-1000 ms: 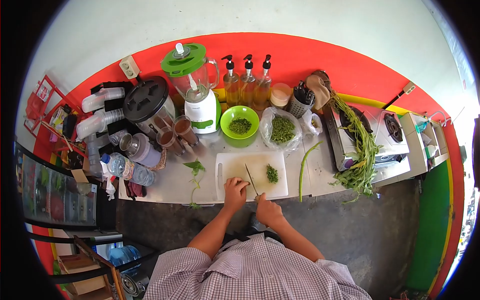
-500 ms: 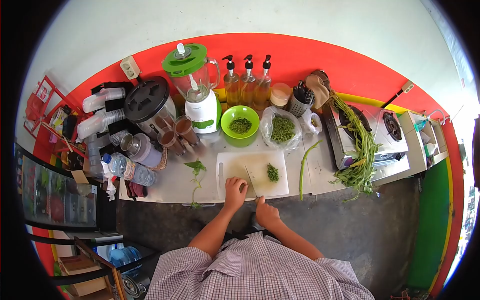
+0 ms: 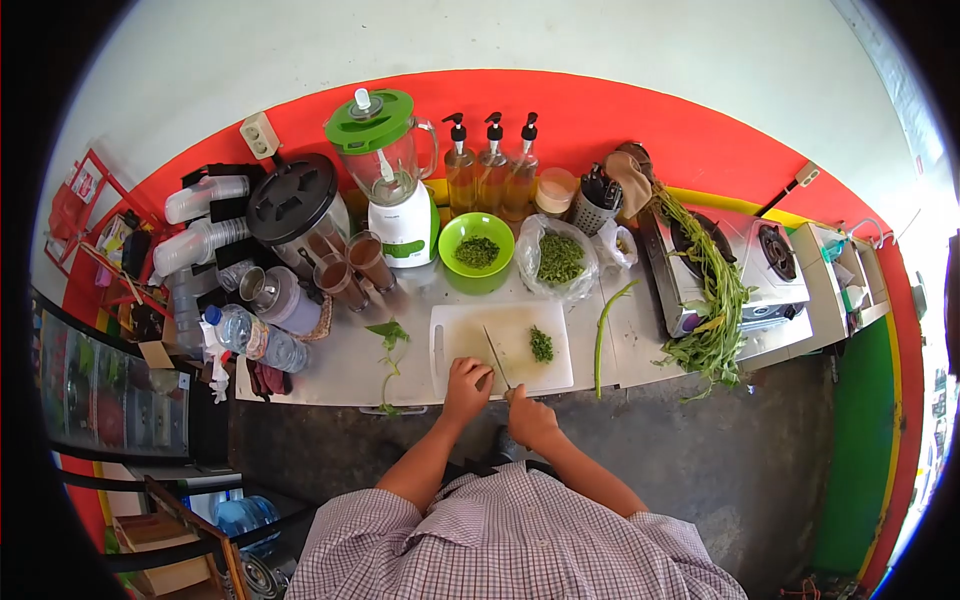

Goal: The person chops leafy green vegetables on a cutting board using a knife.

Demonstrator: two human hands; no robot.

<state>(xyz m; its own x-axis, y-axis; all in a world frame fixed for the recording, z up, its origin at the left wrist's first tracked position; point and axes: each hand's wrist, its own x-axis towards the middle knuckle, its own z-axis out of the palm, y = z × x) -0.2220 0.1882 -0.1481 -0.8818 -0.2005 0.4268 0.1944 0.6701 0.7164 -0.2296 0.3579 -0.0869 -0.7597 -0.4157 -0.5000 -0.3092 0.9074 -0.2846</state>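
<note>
My right hand (image 3: 531,419) is closed round the handle of a knife (image 3: 497,357), whose blade points away from me over the white cutting board (image 3: 455,322). Just left of the blade, my left hand (image 3: 467,389) rests at the board's near edge with its fingers curled; what they hold, if anything, is hidden. A small heap of chopped greens (image 3: 541,345) lies on the right half of the board. Beyond the board stand a green bowl (image 3: 478,280) with cut greens in it and a clear plastic bag (image 3: 584,283) of chopped greens.
A long green stalk (image 3: 600,345) lies right of the board, a leafy sprig (image 3: 389,352) left of it. Leafy stems (image 3: 715,300) drape over the gas stove (image 3: 672,300). A blender (image 3: 402,225), pump bottles (image 3: 490,182), brown cups (image 3: 341,283) and a water bottle (image 3: 258,340) line the counter.
The knife blade has turned and now shows as a thinner line. My right hand has shifted very slightly; my left hand stays almost in place. The whole view has moved slightly.
</note>
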